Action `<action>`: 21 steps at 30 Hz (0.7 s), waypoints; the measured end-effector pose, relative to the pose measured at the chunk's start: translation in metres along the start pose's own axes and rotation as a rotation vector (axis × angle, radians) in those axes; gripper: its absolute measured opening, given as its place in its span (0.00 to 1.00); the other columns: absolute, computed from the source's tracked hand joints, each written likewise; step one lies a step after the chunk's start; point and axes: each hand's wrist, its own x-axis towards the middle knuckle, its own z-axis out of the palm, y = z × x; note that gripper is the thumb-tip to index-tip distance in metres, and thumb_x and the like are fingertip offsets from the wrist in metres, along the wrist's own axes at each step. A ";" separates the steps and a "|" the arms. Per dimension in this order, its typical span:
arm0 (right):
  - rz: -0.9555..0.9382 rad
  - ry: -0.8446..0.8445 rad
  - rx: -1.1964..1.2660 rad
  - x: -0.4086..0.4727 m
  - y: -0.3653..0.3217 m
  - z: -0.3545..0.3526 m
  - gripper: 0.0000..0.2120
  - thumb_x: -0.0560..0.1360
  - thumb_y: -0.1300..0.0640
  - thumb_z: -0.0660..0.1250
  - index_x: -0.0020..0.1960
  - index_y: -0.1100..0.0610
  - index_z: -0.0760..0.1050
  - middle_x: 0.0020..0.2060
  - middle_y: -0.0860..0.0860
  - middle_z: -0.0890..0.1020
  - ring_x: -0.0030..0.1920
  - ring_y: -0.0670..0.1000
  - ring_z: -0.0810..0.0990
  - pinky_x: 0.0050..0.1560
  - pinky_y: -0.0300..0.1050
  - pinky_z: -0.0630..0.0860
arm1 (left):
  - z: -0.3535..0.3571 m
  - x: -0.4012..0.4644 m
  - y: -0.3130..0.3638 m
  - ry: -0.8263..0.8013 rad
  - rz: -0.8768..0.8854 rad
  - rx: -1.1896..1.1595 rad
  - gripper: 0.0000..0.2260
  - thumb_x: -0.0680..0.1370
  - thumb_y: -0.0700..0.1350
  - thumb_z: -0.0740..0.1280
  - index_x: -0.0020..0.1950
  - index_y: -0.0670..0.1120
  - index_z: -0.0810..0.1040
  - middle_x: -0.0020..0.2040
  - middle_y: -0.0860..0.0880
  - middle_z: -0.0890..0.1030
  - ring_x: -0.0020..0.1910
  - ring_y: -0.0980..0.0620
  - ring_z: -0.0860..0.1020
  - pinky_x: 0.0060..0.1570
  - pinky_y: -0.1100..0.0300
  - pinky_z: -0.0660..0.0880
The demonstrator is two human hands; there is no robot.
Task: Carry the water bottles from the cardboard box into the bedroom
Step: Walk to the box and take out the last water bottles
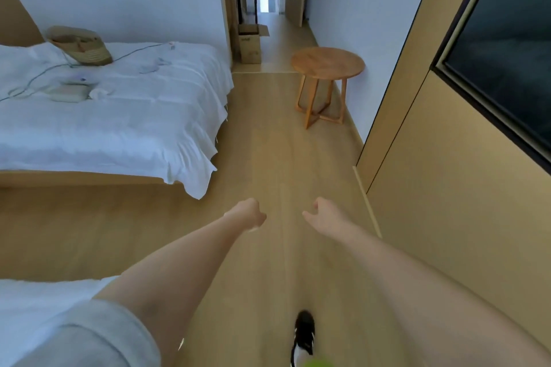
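Observation:
Both my arms reach forward over the wooden floor of the bedroom. My left hand (pixel 249 214) has its fingers curled in and holds nothing. My right hand (pixel 323 215) hangs with loosely curled fingers, also holding nothing. The open cardboard box (pixel 250 44) stands far ahead on the floor by the doorway, just past the bed's far corner. No water bottle shows in this view; the inside of the box is hidden.
A bed with white sheets (pixel 119 116) fills the left, with a straw hat (pixel 79 45) and cables on it. A round wooden side table (pixel 327 64) stands against the right wall. A wardrobe panel (pixel 447 158) lines the right. My black shoe (pixel 304 334) is below.

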 end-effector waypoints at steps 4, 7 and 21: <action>-0.003 -0.024 -0.020 0.107 -0.006 -0.034 0.25 0.82 0.46 0.58 0.71 0.63 0.66 0.68 0.59 0.72 0.67 0.58 0.72 0.64 0.49 0.70 | -0.031 0.105 0.012 -0.002 -0.004 -0.007 0.14 0.80 0.48 0.58 0.61 0.41 0.72 0.50 0.46 0.75 0.47 0.48 0.74 0.45 0.58 0.71; 0.007 -0.039 -0.012 0.192 -0.015 -0.067 0.26 0.82 0.45 0.58 0.71 0.64 0.65 0.68 0.59 0.72 0.66 0.58 0.73 0.62 0.48 0.70 | -0.069 0.184 0.023 0.018 -0.036 -0.022 0.17 0.80 0.46 0.59 0.63 0.37 0.73 0.57 0.40 0.78 0.47 0.46 0.76 0.46 0.56 0.72; -0.089 0.000 -0.133 0.559 -0.132 -0.217 0.26 0.79 0.39 0.57 0.67 0.56 0.67 0.61 0.53 0.76 0.58 0.55 0.76 0.55 0.53 0.76 | -0.282 0.519 0.019 0.109 -0.124 -0.088 0.15 0.81 0.43 0.59 0.34 0.47 0.61 0.34 0.51 0.63 0.31 0.57 0.60 0.31 0.64 0.58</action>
